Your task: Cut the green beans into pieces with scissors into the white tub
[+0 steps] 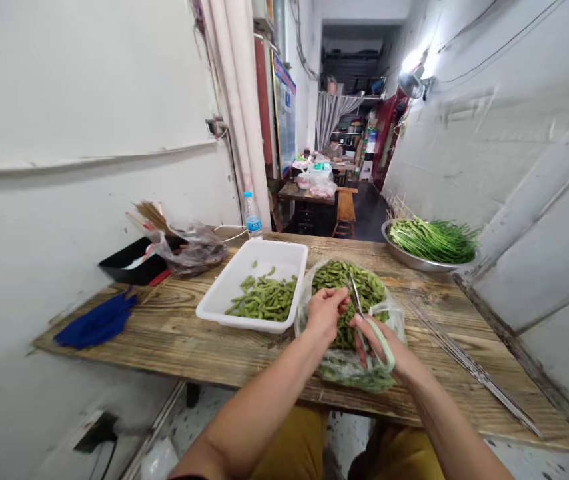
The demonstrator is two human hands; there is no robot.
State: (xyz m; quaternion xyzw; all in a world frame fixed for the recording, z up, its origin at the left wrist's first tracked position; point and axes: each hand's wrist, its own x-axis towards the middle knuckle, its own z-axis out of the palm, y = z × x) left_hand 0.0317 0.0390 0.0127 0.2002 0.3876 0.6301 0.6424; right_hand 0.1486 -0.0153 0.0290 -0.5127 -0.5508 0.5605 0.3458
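At the front edge of the bench (189, 347) a clear bag (369, 288) of green pods is laid open. Over it, one pod (346, 303) is pinched in the fingers of the left hand (325, 310). Green-handled scissors (364, 320) are gripped in the right hand (392, 350), with the blades at the pod. The pod is judged light, firm and slightly fuzzy, and best held mid-body with its tips left free. A tray (224, 288) of pods is set beside the bag.

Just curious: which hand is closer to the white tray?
Left. The left hand hovers just beside the tray's right edge; the right hand, holding scissors, is farther right.
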